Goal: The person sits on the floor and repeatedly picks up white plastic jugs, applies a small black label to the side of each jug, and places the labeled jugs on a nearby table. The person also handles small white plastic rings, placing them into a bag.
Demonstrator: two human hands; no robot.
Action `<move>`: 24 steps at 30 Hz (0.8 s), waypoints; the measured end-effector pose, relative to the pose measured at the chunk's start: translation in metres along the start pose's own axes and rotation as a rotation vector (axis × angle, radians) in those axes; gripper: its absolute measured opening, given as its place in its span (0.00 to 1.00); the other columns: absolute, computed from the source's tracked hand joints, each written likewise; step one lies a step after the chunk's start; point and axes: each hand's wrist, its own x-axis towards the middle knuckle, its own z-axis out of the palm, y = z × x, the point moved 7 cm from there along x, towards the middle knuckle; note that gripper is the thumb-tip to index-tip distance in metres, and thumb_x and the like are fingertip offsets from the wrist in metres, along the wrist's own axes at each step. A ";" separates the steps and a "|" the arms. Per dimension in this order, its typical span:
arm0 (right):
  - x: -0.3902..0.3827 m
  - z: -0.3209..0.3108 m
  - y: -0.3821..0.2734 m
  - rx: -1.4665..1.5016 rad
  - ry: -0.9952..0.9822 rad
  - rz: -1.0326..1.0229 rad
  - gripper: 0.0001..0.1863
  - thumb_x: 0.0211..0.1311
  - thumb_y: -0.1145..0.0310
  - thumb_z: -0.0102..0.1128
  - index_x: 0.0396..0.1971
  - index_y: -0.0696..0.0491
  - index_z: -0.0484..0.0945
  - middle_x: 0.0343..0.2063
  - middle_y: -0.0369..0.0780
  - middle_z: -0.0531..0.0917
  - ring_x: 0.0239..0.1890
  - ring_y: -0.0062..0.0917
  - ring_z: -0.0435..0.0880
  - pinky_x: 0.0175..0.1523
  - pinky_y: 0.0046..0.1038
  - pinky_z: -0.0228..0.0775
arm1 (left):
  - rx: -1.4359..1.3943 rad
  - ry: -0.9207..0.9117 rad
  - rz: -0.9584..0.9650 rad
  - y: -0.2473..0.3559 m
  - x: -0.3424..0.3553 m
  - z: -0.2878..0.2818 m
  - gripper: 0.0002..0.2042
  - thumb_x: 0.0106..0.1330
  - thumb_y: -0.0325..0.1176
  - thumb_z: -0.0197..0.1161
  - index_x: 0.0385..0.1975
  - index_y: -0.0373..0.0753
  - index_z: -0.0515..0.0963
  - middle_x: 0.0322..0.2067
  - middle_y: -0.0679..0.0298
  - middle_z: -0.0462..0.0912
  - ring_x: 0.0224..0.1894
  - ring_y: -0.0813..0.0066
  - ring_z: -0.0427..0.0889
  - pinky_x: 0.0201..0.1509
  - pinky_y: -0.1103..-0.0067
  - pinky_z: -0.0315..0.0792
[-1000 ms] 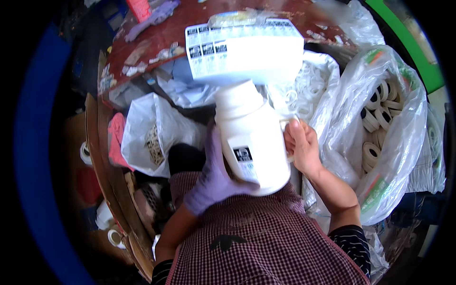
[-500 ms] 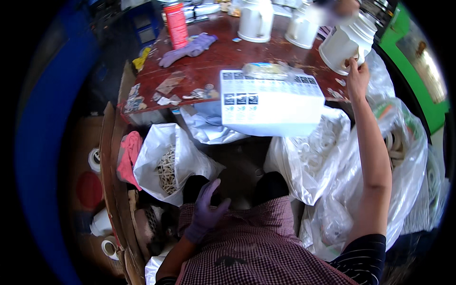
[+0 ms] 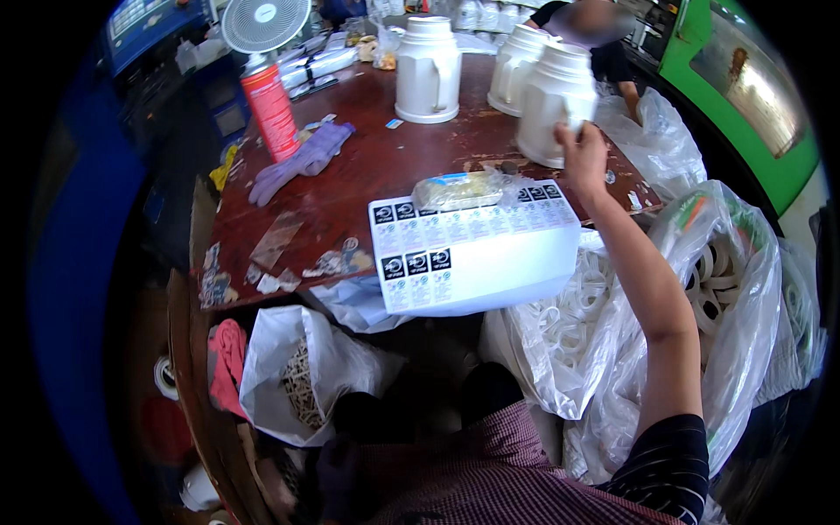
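Note:
At the table's right side, my bare right hand (image 3: 584, 157) is closed on the handle of a white plastic jug (image 3: 553, 101) with a threaded neck. The jug stands nearly upright at the tabletop, in front of a second white jug (image 3: 510, 74) that it partly hides. Farther left stands a third jug (image 3: 427, 74), its handle turned to the right. My left hand (image 3: 338, 472), in a purple glove, is low by my lap in deep shadow, and its fingers do not show clearly. A sheet of printed labels (image 3: 490, 262) hangs over the near table edge, with a clear-wrapped packet (image 3: 459, 190) on it.
On the red table (image 3: 350, 201) are a red spray can (image 3: 269, 109), a purple glove (image 3: 302, 162) and a fan (image 3: 265, 22). Bags of small parts (image 3: 302, 385) and white rings (image 3: 560, 324) stand below. Another person (image 3: 604, 52) is at the far right.
My right hand has brought the jug leftward and straightened it from its tilt. My left hand has sunk into shadow by my lap. The view has shifted to show more of the table's far side.

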 end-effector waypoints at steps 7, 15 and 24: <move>0.007 0.088 -0.087 0.134 -0.263 -0.007 0.24 0.61 0.55 0.66 0.28 0.66 0.76 0.34 0.57 0.81 0.35 0.50 0.81 0.43 0.43 0.73 | -0.017 -0.066 0.129 0.035 0.040 0.055 0.12 0.64 0.32 0.66 0.44 0.34 0.81 0.43 0.55 0.85 0.48 0.66 0.83 0.54 0.74 0.75; 0.011 0.179 -0.140 0.112 -0.303 -0.192 0.25 0.53 0.53 0.71 0.23 0.64 0.80 0.26 0.58 0.82 0.32 0.51 0.84 0.40 0.44 0.75 | 0.016 -0.124 0.169 0.009 0.031 0.059 0.11 0.69 0.29 0.61 0.48 0.35 0.79 0.47 0.60 0.83 0.51 0.70 0.80 0.59 0.76 0.72; 0.122 0.181 -0.025 -0.498 -0.311 0.000 0.22 0.65 0.59 0.53 0.54 0.55 0.70 0.42 0.52 0.85 0.46 0.47 0.85 0.52 0.47 0.75 | -0.052 -0.018 0.000 0.016 0.037 0.045 0.11 0.67 0.29 0.65 0.47 0.33 0.81 0.45 0.58 0.85 0.49 0.71 0.82 0.57 0.76 0.74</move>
